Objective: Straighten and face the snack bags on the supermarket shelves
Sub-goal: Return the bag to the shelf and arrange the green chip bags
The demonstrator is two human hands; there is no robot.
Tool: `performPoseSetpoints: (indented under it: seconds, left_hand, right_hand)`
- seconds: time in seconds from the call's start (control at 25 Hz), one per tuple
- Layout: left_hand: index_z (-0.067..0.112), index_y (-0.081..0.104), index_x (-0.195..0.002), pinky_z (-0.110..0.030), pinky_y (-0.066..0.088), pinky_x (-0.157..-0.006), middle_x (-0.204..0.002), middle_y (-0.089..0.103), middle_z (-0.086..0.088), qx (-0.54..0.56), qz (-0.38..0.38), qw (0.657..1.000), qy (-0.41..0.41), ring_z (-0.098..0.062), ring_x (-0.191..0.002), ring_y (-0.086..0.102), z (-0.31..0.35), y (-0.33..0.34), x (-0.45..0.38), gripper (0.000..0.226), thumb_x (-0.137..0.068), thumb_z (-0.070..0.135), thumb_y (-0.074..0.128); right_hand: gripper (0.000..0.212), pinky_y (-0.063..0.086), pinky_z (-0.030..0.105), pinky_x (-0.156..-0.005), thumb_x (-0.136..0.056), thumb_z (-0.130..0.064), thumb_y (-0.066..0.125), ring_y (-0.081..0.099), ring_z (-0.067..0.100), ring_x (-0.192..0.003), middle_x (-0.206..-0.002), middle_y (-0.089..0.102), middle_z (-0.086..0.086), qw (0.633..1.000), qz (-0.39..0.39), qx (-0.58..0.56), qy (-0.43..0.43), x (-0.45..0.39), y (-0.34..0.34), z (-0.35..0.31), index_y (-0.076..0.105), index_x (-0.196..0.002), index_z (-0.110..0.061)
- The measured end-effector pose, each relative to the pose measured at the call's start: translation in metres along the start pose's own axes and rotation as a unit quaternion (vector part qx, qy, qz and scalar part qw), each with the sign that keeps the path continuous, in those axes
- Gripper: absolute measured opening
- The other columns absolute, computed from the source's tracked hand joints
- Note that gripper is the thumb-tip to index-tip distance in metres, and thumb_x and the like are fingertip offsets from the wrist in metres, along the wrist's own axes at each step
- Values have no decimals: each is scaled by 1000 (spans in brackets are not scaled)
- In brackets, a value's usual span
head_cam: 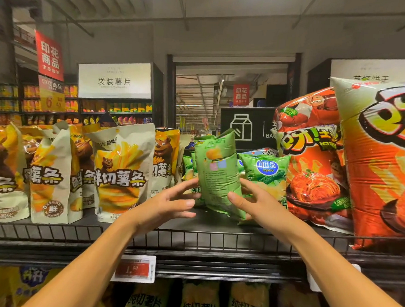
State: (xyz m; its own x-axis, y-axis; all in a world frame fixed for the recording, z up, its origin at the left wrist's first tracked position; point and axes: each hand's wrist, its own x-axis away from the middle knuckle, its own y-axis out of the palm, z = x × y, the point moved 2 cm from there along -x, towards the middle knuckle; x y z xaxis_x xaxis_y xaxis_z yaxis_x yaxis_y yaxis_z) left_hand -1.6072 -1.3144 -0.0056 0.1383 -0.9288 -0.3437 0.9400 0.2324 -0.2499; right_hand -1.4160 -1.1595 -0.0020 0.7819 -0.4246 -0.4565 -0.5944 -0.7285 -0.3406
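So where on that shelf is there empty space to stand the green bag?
Bare dark shelf shows in front of the green bag, between the yellow fries bags and the big orange bags. Left hand and right hand reach there. Both sides are crowded.

Both hands hold a green chip bag (219, 175) upright on the top shelf (192, 241) — back side facing out — right hand (253, 200) gripping its edge, left hand (170, 202) with fingers (190, 184) touching the other side.
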Motion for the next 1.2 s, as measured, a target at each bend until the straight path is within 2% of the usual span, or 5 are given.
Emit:
performPoseSetpoints:
  seconds: [0.2, 0.36, 0.76, 0.96, 1.2]
  left_hand:
    - [31, 31, -150, -38, 51, -99, -147, 51, 12, 22, -9, 999, -21, -11, -133, 50, -3, -1, -2, 100, -68, 53, 84]
    - [32, 39, -145, -39, 47, -103, -141, 58, 4, -7, -39, 998, -55, -19, -129, 56, -6, 0, -3, 90, -70, 51, 84]
    - [24, 39, -143, -36, 53, -98, -142, 57, 1, 96, -25, 994, -35, -24, -129, 55, -4, 1, -5, 66, -83, 25, 68]
    - [23, 49, -135, -33, 57, -82, -133, 64, -1, 57, 17, 998, -37, -19, -118, 64, -1, 4, -3, 52, -86, 29, 67]
    - [18, 58, -129, -32, 59, -85, -130, 66, -5, 1, 50, 998, -39, -26, -117, 64, 1, 3, 1, 49, -82, 25, 71]
  right_hand:
    - [18, 60, 37, -88, -102, -20, 52, 57, 17, -124, -136, 56, -4, 999, 2, -48, -10, -4, -2, 4, 68, -108, -26]
    - [8, 58, 31, -83, -95, -10, 65, 61, 17, -96, -106, 63, 3, 999, -43, -28, -2, -5, -1, 9, 62, -93, -17]
    - [39, 49, 7, -59, -68, -78, 57, 68, -10, -77, -91, 55, -53, 996, -56, 42, 48, 2, 4, -3, 44, -100, -61]
    - [55, 45, 8, -62, -70, -68, 66, 60, -10, -64, -115, 64, -20, 999, -12, 35, 6, -1, 1, 1, 54, -117, -43]
    - [40, 51, 11, -66, -72, -64, 66, 62, -19, -82, -110, 62, -34, 999, -27, 1, 22, 1, 1, 0, 55, -108, -50]
